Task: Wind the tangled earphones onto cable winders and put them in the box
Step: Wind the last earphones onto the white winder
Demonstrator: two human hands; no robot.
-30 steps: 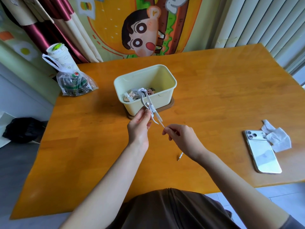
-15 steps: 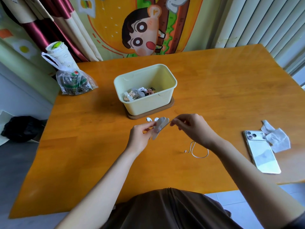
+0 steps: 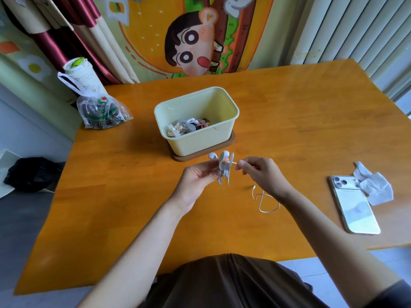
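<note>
My left hand [image 3: 198, 176] holds a white cable winder [image 3: 224, 168] upright, with a few turns of white earphone cable round it and two earbuds [image 3: 219, 154] sticking out at its top. My right hand [image 3: 260, 172] pinches the cable just right of the winder. The loose rest of the cable [image 3: 263, 201] loops on the wooden table [image 3: 311, 130] below my right wrist, its plug end free. The pale yellow box [image 3: 200, 141] stands just behind my hands on a brown base, with several wound earphones inside.
A white phone [image 3: 353, 207] lies face down at the right, a crumpled tissue [image 3: 373, 185] beside it. A plastic bag [image 3: 100, 112] and a paper cup [image 3: 77, 72] stand at the far left corner. A black bag [image 3: 31, 172] lies on the floor left.
One second ago both hands held the earphone near the box rim. They have come down toward me, the winder now stands upright with cable on it, and the loose end lies on the table.
</note>
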